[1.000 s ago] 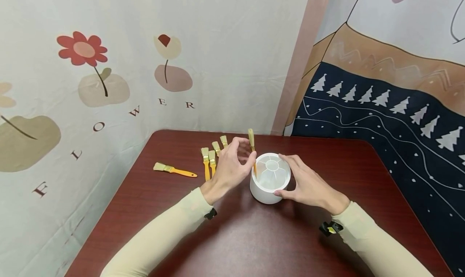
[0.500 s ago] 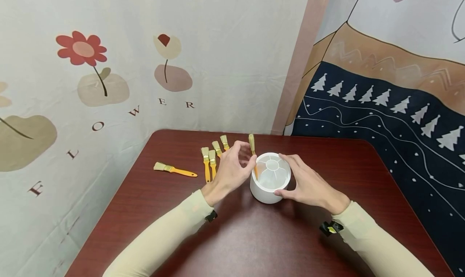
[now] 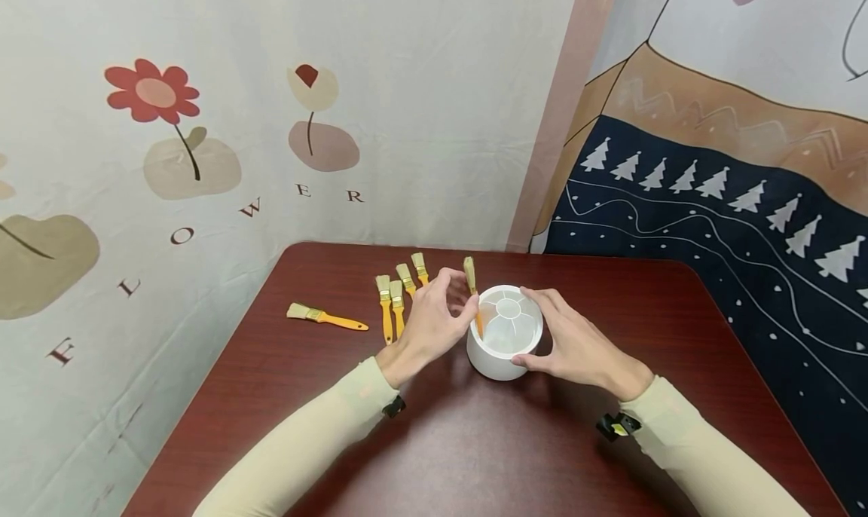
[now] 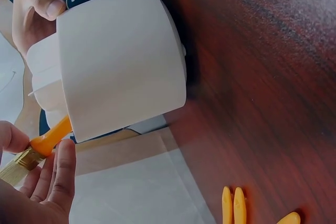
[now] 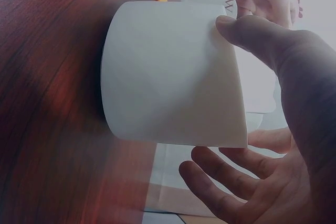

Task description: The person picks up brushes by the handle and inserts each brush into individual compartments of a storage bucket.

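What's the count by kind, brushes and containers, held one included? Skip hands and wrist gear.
Brushes: 6 (5 visible on the table, 1 in the left hand)
White container: 1
Total: 7

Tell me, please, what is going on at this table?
A person's left hand pinches a brush, bristles up, its orange handle reaching inside the rim of a white divided container. The right hand holds the container by its opposite side as it stands on the table. Four more brushes lie near the left hand, partly hidden by it, and a single brush lies farther left.
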{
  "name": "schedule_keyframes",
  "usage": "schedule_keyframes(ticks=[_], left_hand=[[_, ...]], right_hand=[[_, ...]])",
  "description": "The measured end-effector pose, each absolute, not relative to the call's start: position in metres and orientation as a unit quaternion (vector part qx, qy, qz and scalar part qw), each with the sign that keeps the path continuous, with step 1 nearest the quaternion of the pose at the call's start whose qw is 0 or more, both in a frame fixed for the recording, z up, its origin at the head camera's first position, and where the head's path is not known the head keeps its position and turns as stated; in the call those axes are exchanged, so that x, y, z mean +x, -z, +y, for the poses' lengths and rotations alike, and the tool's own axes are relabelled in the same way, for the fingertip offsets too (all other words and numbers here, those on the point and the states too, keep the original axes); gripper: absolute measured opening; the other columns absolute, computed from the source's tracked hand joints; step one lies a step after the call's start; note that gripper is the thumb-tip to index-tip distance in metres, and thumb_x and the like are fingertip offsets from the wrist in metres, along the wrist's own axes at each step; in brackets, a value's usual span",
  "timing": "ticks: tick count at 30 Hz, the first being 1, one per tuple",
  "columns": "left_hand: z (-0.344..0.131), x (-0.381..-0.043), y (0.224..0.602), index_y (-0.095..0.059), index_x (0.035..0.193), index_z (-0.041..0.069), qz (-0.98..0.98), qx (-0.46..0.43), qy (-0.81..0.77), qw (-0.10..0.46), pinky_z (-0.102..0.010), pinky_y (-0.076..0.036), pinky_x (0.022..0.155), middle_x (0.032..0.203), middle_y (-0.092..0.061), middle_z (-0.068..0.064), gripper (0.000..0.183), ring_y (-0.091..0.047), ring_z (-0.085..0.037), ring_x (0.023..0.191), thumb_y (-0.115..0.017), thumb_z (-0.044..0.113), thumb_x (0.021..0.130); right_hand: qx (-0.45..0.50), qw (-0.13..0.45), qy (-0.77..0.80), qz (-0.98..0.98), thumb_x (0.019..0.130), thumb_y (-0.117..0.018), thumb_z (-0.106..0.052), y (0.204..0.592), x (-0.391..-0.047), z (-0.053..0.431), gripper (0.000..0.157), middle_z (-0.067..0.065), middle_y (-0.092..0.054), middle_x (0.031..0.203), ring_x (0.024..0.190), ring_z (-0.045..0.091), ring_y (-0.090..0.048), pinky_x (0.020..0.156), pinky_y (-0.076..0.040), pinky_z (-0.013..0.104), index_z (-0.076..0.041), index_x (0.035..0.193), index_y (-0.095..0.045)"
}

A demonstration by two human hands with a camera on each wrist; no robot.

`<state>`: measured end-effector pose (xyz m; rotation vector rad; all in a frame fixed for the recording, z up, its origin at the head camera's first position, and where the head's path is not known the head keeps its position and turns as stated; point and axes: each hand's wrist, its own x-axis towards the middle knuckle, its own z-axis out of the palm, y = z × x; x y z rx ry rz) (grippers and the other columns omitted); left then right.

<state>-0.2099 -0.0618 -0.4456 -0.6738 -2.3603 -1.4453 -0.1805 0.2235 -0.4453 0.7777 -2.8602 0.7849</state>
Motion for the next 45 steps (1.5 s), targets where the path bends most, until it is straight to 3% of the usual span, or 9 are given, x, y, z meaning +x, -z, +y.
schedule_keyframes(ticks=[45], left_hand=[[-0.067,-0.205,0.459,-0.067,0.123,0.006,-0.858,-0.23,0.444,0.119,-0.027,-0.066,0.081,0.106,-0.078,-0.009,0.026,-0.076,-0.018,0.09,-0.082,0.015,0.104]], right_hand=[[0.248,0.042,-0.254,-0.934,0.089,-0.102,-0.051,0.446,-0.178,0.222,0.114,0.013,-0.06,0.159,0.132,0.03,-0.072,0.108,-0.068,0.057,-0.012,0.178,-0.041]])
